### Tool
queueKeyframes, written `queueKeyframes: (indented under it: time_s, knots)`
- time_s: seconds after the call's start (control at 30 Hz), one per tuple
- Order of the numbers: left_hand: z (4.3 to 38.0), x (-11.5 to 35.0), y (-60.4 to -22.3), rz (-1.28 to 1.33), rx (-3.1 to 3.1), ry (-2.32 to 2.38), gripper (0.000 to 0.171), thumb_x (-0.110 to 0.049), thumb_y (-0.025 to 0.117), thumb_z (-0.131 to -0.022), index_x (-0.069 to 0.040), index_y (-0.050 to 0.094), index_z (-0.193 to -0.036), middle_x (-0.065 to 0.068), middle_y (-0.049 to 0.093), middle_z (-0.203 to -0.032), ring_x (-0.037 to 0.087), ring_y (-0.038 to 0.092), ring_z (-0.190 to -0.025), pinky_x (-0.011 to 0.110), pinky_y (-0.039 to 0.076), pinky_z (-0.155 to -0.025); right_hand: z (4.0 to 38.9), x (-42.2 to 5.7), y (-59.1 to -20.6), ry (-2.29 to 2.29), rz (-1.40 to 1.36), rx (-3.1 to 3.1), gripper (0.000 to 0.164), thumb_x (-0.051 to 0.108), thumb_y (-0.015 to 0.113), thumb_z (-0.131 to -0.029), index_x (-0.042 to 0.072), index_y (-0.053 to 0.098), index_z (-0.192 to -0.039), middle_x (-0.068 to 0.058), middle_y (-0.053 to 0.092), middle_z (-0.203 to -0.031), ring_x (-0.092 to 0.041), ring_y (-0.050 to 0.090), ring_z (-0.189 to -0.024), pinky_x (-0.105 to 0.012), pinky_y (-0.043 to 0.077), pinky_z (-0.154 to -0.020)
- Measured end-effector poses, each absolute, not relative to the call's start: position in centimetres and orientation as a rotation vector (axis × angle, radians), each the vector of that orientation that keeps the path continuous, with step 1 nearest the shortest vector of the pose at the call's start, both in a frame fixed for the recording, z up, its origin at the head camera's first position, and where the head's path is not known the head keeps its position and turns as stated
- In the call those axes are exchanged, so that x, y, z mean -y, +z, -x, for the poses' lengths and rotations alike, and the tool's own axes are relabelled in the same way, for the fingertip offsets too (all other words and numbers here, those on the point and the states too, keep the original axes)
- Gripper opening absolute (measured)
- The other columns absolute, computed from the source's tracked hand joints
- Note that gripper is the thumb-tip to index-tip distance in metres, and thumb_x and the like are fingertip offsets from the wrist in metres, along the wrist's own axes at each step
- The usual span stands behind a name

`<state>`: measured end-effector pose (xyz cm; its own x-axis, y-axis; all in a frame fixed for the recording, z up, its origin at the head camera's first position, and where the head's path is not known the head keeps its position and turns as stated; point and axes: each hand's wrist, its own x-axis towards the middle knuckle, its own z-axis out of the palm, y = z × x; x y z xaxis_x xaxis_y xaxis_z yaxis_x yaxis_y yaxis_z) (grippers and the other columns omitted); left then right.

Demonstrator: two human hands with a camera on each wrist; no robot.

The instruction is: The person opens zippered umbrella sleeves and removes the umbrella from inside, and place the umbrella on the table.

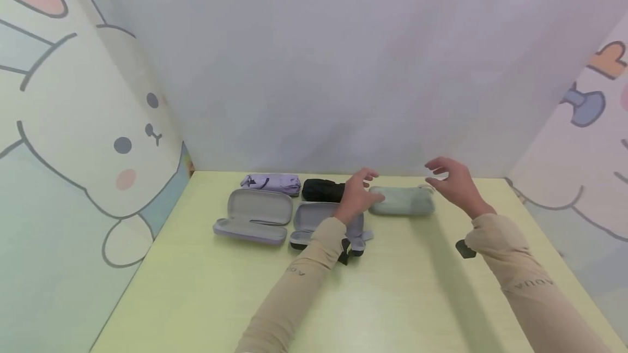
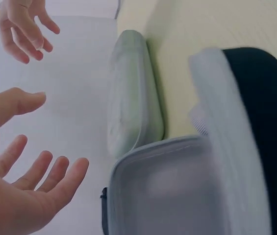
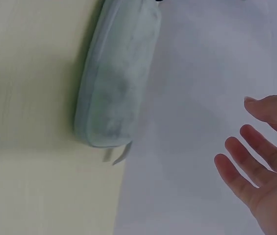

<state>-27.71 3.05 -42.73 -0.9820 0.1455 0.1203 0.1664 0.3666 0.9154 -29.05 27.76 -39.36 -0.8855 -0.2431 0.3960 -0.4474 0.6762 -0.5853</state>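
A pale green zipped case [image 1: 401, 201] lies closed on the table, with a small strap at its right end. Near its left end hovers my left hand [image 1: 360, 195], fingers spread and holding nothing. My right hand [image 1: 453, 181] hangs in the air by the case's right end, its fingers loosely bent around nothing. In the right wrist view, a gap separates this hand [image 3: 265, 161] from the case [image 3: 116, 78]. Under my left forearm stands an open black case with a grey lining [image 1: 314, 215], partly hidden by the sleeve.
An open lilac case [image 1: 260, 207] with a grey lining lies to the left. Behind the open cases are a rolled lilac bundle [image 1: 279, 184] and a rolled black one [image 1: 319, 190], both like folded umbrellas. A pale wall [image 1: 314, 70] rises at the table's back edge.
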Motion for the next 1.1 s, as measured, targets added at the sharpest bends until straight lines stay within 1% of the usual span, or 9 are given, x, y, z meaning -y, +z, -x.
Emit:
queueKeyframes:
  time_s: [0.17,0.23,0.37,0.47,0.57,0.7,0.83,1.0,1.1]
  knots:
    - [28.1,-4.0,-43.6,0.264,2.583,-1.742,0.044,-0.004,0.077,-0.074,-0.015,0.06,-0.113,0.007,0.055,-0.118,0.03,0.053,-0.107,0.029,0.047,-0.073,29.8,-29.9,-41.7,1.051,-0.406,2.658,0.025,-0.001,0.066,-0.083,-0.008,0.06,-0.106,-0.027,0.062,-0.102,-0.042,0.061,-0.09,-0.03,0.047,-0.071]
    - [28.3,-4.3,-43.7,0.258,2.584,-1.754,0.045,-0.002,0.076,-0.075,-0.014,0.059,-0.115,0.01,0.054,-0.12,0.033,0.052,-0.109,0.032,0.047,-0.071,30.0,-30.6,-42.4,1.066,-0.363,2.683,0.026,0.0,0.066,-0.083,-0.009,0.06,-0.107,-0.028,0.062,-0.102,-0.043,0.061,-0.089,-0.027,0.047,-0.069]
    - [28.6,-4.9,-44.1,0.251,2.629,-1.726,0.044,-0.002,0.074,-0.077,-0.012,0.059,-0.117,0.013,0.052,-0.125,0.031,0.051,-0.112,0.032,0.047,-0.071,30.3,-31.8,-43.5,1.117,-0.296,2.749,0.026,0.002,0.065,-0.084,-0.01,0.059,-0.106,-0.031,0.061,-0.104,-0.044,0.062,-0.09,-0.024,0.048,-0.065]
    - [29.0,-5.3,-44.6,0.287,2.681,-1.623,0.045,-0.002,0.074,-0.077,-0.01,0.059,-0.119,0.015,0.052,-0.126,0.028,0.051,-0.109,0.03,0.046,-0.073,30.6,-32.3,-44.2,1.192,-0.272,2.829,0.027,0.002,0.061,-0.088,-0.012,0.056,-0.111,-0.033,0.059,-0.108,-0.042,0.062,-0.091,-0.027,0.05,-0.065]
    - [29.4,-5.7,-45.1,0.328,2.732,-1.455,0.045,-0.002,0.074,-0.076,-0.008,0.06,-0.118,0.014,0.054,-0.124,0.025,0.051,-0.105,0.029,0.046,-0.077,31.2,-32.4,-45.0,1.299,-0.281,2.899,0.031,0.002,0.055,-0.091,-0.015,0.051,-0.118,-0.036,0.054,-0.112,-0.042,0.059,-0.095,-0.036,0.053,-0.068]
    - [29.7,-6.0,-45.8,0.325,2.809,-1.315,0.05,0.002,0.074,-0.074,-0.008,0.06,-0.12,0.01,0.053,-0.127,0.022,0.051,-0.112,0.026,0.045,-0.086,32.1,-32.2,-46.1,1.443,-0.284,2.936,0.036,0.003,0.049,-0.094,-0.017,0.044,-0.123,-0.038,0.049,-0.118,-0.043,0.054,-0.101,-0.045,0.053,-0.074]
    - [29.8,-6.6,-46.8,0.309,2.888,-1.238,0.055,0.005,0.071,-0.073,-0.01,0.058,-0.125,0.007,0.053,-0.13,0.02,0.05,-0.119,0.024,0.043,-0.09,32.5,-32.3,-47.4,1.526,-0.262,2.939,0.036,0.004,0.046,-0.095,-0.018,0.044,-0.124,-0.038,0.047,-0.122,-0.039,0.054,-0.102,-0.045,0.052,-0.076]
    - [29.7,-7.3,-46.7,0.292,2.96,-1.133,0.055,0.005,0.068,-0.075,-0.012,0.059,-0.126,0.006,0.057,-0.123,0.021,0.051,-0.115,0.025,0.044,-0.09,32.9,-32.1,-48.5,1.554,-0.253,2.933,0.036,0.005,0.041,-0.098,-0.017,0.045,-0.127,-0.037,0.043,-0.129,-0.041,0.048,-0.111,-0.044,0.051,-0.079]
    - [29.6,-7.5,-46.3,0.274,2.993,-1.093,0.051,0.003,0.069,-0.076,-0.013,0.06,-0.123,0.006,0.056,-0.12,0.022,0.05,-0.114,0.026,0.044,-0.088,33.3,-31.9,-48.4,1.543,-0.242,2.947,0.036,0.005,0.038,-0.099,-0.015,0.046,-0.128,-0.036,0.043,-0.131,-0.041,0.048,-0.111,-0.043,0.05,-0.08]
